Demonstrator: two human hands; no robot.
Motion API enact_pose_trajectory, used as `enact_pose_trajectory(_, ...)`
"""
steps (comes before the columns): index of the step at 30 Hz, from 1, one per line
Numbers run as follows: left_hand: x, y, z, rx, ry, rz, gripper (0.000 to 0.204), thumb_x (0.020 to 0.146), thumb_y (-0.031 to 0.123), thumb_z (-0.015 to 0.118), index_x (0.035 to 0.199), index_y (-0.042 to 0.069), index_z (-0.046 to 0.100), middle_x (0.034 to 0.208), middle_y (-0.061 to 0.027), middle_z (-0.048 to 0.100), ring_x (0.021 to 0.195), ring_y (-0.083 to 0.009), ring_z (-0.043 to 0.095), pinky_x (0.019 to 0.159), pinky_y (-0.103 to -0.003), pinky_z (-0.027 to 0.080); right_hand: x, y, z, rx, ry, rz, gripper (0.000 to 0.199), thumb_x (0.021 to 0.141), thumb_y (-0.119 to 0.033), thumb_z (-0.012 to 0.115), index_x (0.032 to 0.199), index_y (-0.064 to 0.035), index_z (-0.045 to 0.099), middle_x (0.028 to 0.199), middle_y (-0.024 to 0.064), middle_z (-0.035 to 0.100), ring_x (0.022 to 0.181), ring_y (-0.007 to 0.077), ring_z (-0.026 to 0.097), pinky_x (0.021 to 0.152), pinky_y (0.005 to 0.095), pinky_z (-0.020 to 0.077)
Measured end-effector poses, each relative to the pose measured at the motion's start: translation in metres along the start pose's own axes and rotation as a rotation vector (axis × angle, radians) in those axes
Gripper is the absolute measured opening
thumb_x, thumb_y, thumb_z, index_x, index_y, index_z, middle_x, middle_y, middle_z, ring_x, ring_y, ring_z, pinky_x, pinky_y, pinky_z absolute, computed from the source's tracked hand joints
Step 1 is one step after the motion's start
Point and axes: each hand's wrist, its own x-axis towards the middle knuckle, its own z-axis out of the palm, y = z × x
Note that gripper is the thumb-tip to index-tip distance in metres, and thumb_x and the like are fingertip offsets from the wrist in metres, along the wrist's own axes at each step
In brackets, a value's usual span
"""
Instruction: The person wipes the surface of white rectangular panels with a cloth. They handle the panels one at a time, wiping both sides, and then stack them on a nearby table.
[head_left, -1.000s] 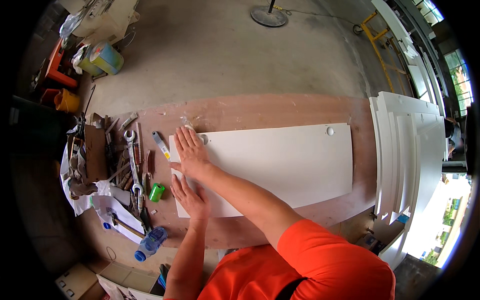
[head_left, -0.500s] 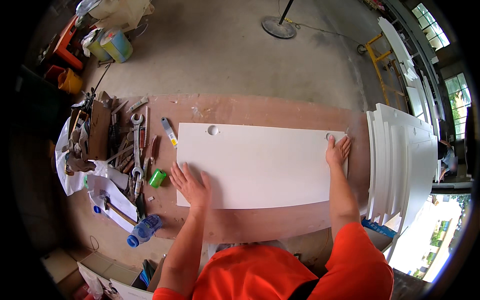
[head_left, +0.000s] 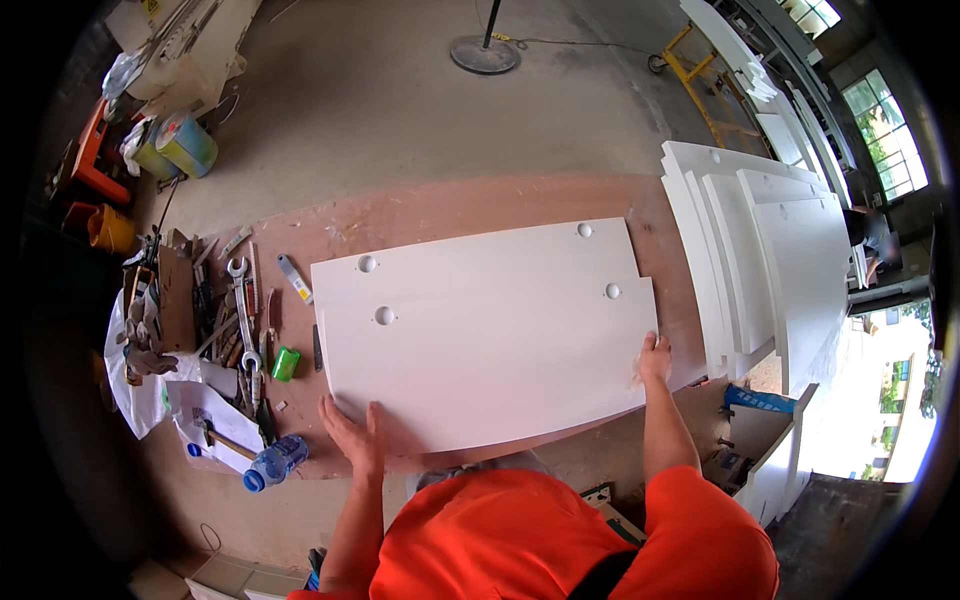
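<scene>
Two white panels with round holes lie overlapped on the brown worktable. The nearer panel (head_left: 490,370) covers most of the farther panel (head_left: 480,255), whose far strip shows beyond it. My left hand (head_left: 352,437) holds the near left corner of the nearer panel, thumb over its face and fingers along its side edge. At the right edge my right hand (head_left: 655,358) grips the same panel with bent fingers; their undersides are hidden. Left of the panels lie a utility knife (head_left: 295,279), a green plastic object (head_left: 286,364) and a large wrench (head_left: 243,310).
Several white panels (head_left: 730,270) are stacked right of the brown table (head_left: 440,200). Hand tools, a cardboard box (head_left: 177,300), a hammer (head_left: 230,443) and a blue-capped bottle (head_left: 278,462) crowd the left end. A round stand base (head_left: 485,55) is on the floor beyond.
The nearer panel has slid toward me, uncovering the far strip of the other panel. My right hand has moved from the far right corner down to the right edge; my left hand moved nearer me.
</scene>
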Motion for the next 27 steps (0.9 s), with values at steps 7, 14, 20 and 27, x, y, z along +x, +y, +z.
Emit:
enact_pose_trajectory(7, 0.036, 0.035, -0.067, 0.031, -0.373, -0.164, 0.053, 0.087, 0.029, 0.078, 0.124, -0.006, 0.064, 0.100, -0.0242, 0.072, 0.093, -0.0383, 0.069, 0.087, -0.043, 0.053, -0.019, 0.095, -0.066, 0.021, -0.248, 0.019, 0.051, 0.107, -0.046, 0.046, 0.126, -0.0013, 0.062, 0.118, 0.0301, 0.069, 0.112, 0.0478, 0.066, 0.095, 0.0538, 0.0514)
enact_pose_trajectory(14, 0.133, 0.105, -0.156, -0.582, -0.418, -0.192, 0.045, 0.101, 0.039, 0.068, 0.113, -0.005, 0.071, 0.104, -0.0096, 0.071, 0.099, -0.0159, 0.063, 0.094, -0.032, 0.047, -0.048, 0.105, -0.187, 0.596, -0.770, -0.097, 0.038, 0.096, -0.015, 0.065, 0.132, -0.0020, 0.068, 0.122, 0.0078, 0.073, 0.113, 0.0188, 0.068, 0.097, 0.0325, 0.0512)
enact_pose_trajectory(20, 0.214, 0.109, -0.060, -0.746, -0.264, -0.002, 0.053, 0.111, 0.040, 0.046, 0.141, -0.002, 0.059, 0.140, -0.0117, 0.060, 0.130, -0.0233, 0.057, 0.114, -0.037, 0.040, -0.048, 0.107, -0.188, 0.909, -1.021, 0.062, 0.047, 0.097, -0.021, 0.063, 0.140, -0.0005, 0.061, 0.116, 0.0113, 0.072, 0.095, 0.0176, 0.069, 0.084, 0.0325, 0.0539)
enact_pose_trajectory(27, 0.269, 0.107, 0.008, -1.011, -0.129, -0.007, 0.053, 0.104, 0.050, 0.061, 0.127, 0.002, 0.061, 0.113, -0.0035, 0.065, 0.103, -0.0137, 0.057, 0.091, -0.028, 0.045, -0.056, 0.052, -0.155, 1.550, -1.007, 0.467, 0.034, 0.103, -0.034, 0.052, 0.116, -0.0048, 0.063, 0.090, 0.0139, 0.068, 0.053, 0.0263, 0.063, 0.044, 0.0368, 0.0546)
